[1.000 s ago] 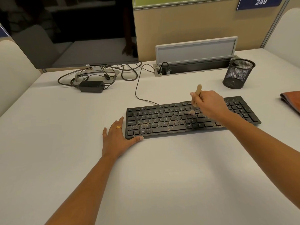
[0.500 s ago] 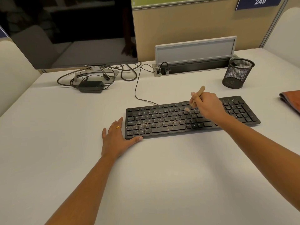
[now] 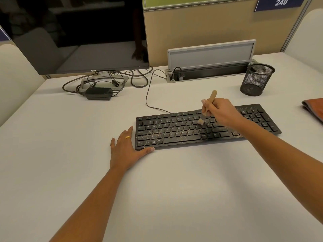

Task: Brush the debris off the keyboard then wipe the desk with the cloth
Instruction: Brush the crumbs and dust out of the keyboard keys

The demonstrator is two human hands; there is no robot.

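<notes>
Gripping brush (image 3: pixel 212 97) on keyboard (image 3: pixel 174 132), right hand (image 3: pixel 222 111); left hand (image 3: pixel 125 151) flat at its corner; cup (image 3: pixel 257 80), cloth (image 3: pixel 314 108) beyond

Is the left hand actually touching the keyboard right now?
Touching. The head view shows the left hand flat on the desk, its thumb lying against the front left corner of the keyboard with no gap.

kbd (image 3: pixel 174 135) flat, crumby | brush (image 3: pixel 213 96) tip on kbd | orange cloth (image 3: pixel 314 107) far R
</notes>
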